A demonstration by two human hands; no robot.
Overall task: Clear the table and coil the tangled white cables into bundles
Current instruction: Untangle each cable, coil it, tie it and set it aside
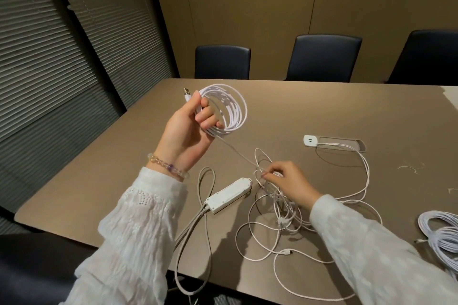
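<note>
My left hand [188,129] is raised above the table [297,111] and grips a coil of white cable [230,109], whose USB plug [187,94] sticks out past my thumb. One taut strand runs from the coil down to my right hand [287,181]. That hand pinches the strand at the top of a tangle of white cables [270,215] lying on the table. Loose loops spread from the tangle toward the near edge.
A white power strip [228,194] with a thick grey cord [190,238] lies left of the tangle. A white charger [310,140] sits by a table cable slot [347,142]. Coiled white bundles [441,233] lie at the right edge. Three dark chairs [322,60] stand behind the table.
</note>
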